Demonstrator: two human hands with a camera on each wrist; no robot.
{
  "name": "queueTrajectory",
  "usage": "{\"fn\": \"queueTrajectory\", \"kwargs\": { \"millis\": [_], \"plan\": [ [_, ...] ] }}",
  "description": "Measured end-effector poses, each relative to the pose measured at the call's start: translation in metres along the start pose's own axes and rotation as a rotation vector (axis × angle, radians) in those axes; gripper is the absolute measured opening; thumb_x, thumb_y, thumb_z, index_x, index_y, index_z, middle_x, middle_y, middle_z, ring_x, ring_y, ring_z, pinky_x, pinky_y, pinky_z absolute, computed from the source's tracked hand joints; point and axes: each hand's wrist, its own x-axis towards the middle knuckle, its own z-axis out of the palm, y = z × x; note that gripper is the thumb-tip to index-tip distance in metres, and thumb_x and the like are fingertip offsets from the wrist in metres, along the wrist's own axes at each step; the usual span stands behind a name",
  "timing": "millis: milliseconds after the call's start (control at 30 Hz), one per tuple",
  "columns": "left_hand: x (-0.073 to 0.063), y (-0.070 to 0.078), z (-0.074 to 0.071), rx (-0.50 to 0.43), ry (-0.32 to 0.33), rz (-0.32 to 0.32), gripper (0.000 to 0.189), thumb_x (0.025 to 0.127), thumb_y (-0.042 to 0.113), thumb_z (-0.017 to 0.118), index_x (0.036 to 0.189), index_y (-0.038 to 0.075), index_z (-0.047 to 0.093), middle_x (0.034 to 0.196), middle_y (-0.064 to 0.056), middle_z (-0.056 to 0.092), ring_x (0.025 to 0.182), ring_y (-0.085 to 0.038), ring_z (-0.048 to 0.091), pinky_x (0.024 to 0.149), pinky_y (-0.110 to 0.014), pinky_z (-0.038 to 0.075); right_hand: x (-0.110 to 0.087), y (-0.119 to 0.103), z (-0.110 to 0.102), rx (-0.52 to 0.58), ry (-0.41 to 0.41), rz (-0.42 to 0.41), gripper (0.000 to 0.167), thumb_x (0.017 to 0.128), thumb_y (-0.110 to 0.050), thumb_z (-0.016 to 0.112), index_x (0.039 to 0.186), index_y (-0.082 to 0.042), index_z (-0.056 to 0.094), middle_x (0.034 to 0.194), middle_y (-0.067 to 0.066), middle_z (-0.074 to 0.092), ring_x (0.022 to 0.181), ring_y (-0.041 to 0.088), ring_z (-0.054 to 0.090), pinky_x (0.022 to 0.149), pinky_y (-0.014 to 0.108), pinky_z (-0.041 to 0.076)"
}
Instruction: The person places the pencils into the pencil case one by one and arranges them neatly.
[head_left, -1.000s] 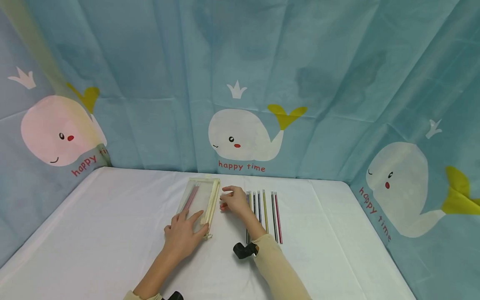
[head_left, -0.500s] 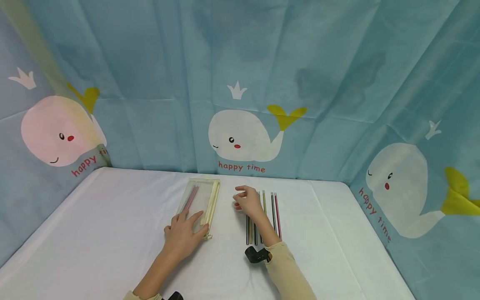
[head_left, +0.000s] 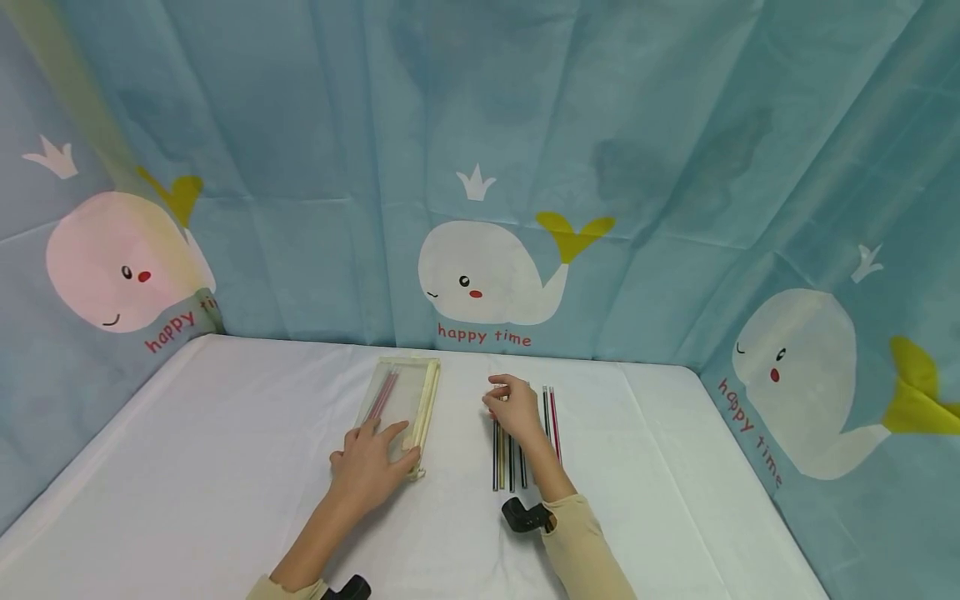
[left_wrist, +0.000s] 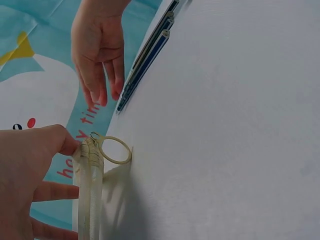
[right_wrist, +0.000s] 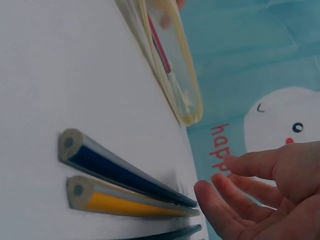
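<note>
A see-through pencil case (head_left: pixel 406 387) with a pale yellow zipped edge lies left of centre on the table, red pencils (head_left: pixel 383 395) showing inside. My left hand (head_left: pixel 369 471) rests on its near part with spread fingers. In the left wrist view, the thumb touches the zip end beside a ring-shaped pull (left_wrist: pixel 116 163). Several loose pencils (head_left: pixel 512 465) lie side by side to the right. Over their far ends is my right hand (head_left: pixel 517 412), fingers loosely bent and holding nothing. Its fingertips are close to a blue pencil (right_wrist: pixel 125 167) and a yellow pencil (right_wrist: pixel 130 202) in the right wrist view.
A red pencil (head_left: pixel 555 421) and a dark one lie right of my right hand, partly behind the forearm. White cloth covers the table (head_left: pixel 225 450). A blue curtain (head_left: pixel 315 208) printed with whales stands behind it and along both sides.
My right hand has moved rightward from beside the pencil case to over the loose pencils. My left hand has stayed on the case.
</note>
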Motion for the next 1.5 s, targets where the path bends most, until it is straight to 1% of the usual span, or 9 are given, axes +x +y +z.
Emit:
{"fn": "queueTrajectory", "kwargs": {
  "millis": [233,400,700,900,1033,1133,1333,1400,1500],
  "plan": [
    [0.004,0.005,-0.002,-0.007,-0.019,-0.008,0.053,0.098,0.040,0.064,0.141,0.010,0.067,0.149,-0.037,0.049,0.133,-0.064,0.044,0.085,-0.081,0.040,-0.001,0.003,-0.004,-0.022,0.023,0.024,0.040,0.095,0.000,0.073,0.134,0.008,0.066,0.103,0.019,0.074,0.068,0.019,0.069,0.063,0.030,0.059],
    [0.004,0.005,-0.002,-0.001,-0.023,-0.013,0.053,0.098,0.040,0.064,0.142,0.010,0.067,0.150,-0.037,0.049,0.133,-0.064,0.043,0.085,-0.080,0.040,-0.004,0.001,-0.007,-0.032,0.014,0.014,0.042,0.093,0.002,0.074,0.133,0.010,0.065,0.104,0.022,0.073,0.066,0.021,0.067,0.061,0.031,0.058],
    [0.003,0.002,-0.001,0.002,-0.022,0.002,0.054,0.099,0.041,0.063,0.142,0.009,0.067,0.150,-0.038,0.047,0.134,-0.065,0.042,0.086,-0.081,0.039,-0.008,-0.002,-0.006,-0.041,-0.021,0.093,0.047,0.091,0.002,0.076,0.136,0.008,0.063,0.107,0.022,0.071,0.068,0.017,0.066,0.058,0.029,0.057],
    [0.002,0.000,0.001,-0.007,-0.021,0.003,0.055,0.099,0.041,0.063,0.143,0.009,0.066,0.151,-0.039,0.047,0.135,-0.066,0.041,0.087,-0.082,0.038,-0.009,-0.003,-0.002,-0.076,-0.034,0.082,0.049,0.089,0.003,0.077,0.137,0.007,0.064,0.108,0.022,0.071,0.069,0.019,0.068,0.059,0.029,0.058],
    [0.002,0.001,0.001,-0.009,-0.025,0.003,0.055,0.099,0.041,0.063,0.143,0.009,0.066,0.151,-0.039,0.047,0.135,-0.065,0.041,0.087,-0.082,0.038,-0.010,-0.003,-0.001,-0.096,-0.051,0.062,0.050,0.089,0.002,0.078,0.136,0.008,0.064,0.110,0.024,0.070,0.076,0.023,0.068,0.064,0.032,0.059],
    [0.002,0.002,0.000,-0.007,-0.028,0.005,0.054,0.099,0.041,0.063,0.143,0.009,0.066,0.151,-0.039,0.046,0.135,-0.065,0.041,0.087,-0.082,0.038,-0.010,-0.004,0.001,-0.099,-0.058,0.067,0.050,0.089,0.000,0.078,0.136,0.007,0.064,0.112,0.024,0.070,0.084,0.026,0.067,0.067,0.035,0.058],
    [0.003,0.001,0.001,-0.002,-0.024,0.005,0.055,0.098,0.042,0.063,0.143,0.010,0.067,0.151,-0.038,0.047,0.135,-0.065,0.041,0.087,-0.081,0.038,-0.012,-0.006,0.007,-0.115,-0.058,0.052,0.050,0.087,-0.002,0.081,0.134,0.006,0.066,0.113,0.023,0.070,0.102,0.038,0.069,0.074,0.041,0.060],
    [0.003,0.001,0.001,0.000,-0.019,0.008,0.055,0.098,0.042,0.063,0.142,0.010,0.067,0.150,-0.037,0.048,0.134,-0.065,0.041,0.087,-0.081,0.039,-0.012,-0.007,0.009,-0.128,-0.060,0.045,0.051,0.086,-0.002,0.082,0.134,0.005,0.066,0.113,0.022,0.071,0.104,0.039,0.070,0.076,0.043,0.061],
    [0.003,0.001,0.001,0.003,-0.015,0.013,0.054,0.098,0.042,0.063,0.141,0.010,0.068,0.149,-0.037,0.048,0.133,-0.065,0.042,0.086,-0.080,0.039,-0.011,-0.007,0.013,-0.137,-0.061,0.047,0.052,0.084,-0.001,0.083,0.133,0.005,0.067,0.111,0.021,0.071,0.102,0.037,0.071,0.075,0.043,0.060]
  ]
}}
